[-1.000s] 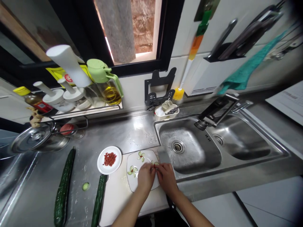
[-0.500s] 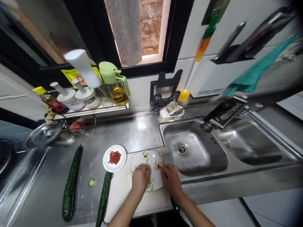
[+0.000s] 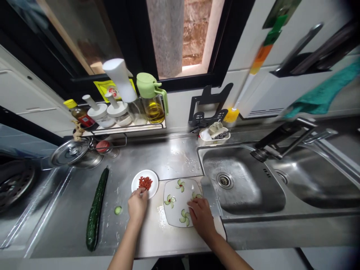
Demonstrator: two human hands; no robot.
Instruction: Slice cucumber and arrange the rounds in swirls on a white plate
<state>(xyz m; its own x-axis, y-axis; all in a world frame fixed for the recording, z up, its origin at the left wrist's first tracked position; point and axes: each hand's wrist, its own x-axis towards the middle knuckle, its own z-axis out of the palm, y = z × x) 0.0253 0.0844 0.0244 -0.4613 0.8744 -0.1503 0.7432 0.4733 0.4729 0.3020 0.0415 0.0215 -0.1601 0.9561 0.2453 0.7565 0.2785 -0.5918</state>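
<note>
So I'm looking down through the head cam, and closest to me a white board (image 3: 168, 240) is lying on the worktop (image 3: 168, 155). A squarish plate (image 3: 178, 204) is sitting on it, carrying four cucumber pinwheels, one near each side. The nearest pinwheel (image 3: 185, 217) is fanning its petals outward all round. My right hand (image 3: 201, 216) is bending over the right-hand one (image 3: 197, 195), fingers loosely curled; can't tell if they're gripping anything.

Over to the left, a whole cucumber (image 3: 96, 212) is lying directly on the worktop, long axis running away from me and leaning right, thin tip pointing towards the window. A cut slice (image 3: 117, 210) is lying beside it.

My left hand (image 3: 137, 206) is hovering at the small round plate's (image 3: 154, 187) near edge, fingers bunched narrow by the red bits (image 3: 145, 182). Can't tell if they're pinching one.

Further back, the sink (image 3: 244, 185) is sitting off right, and a green-topped oil jug (image 3: 152, 98) is standing on the rack.
</note>
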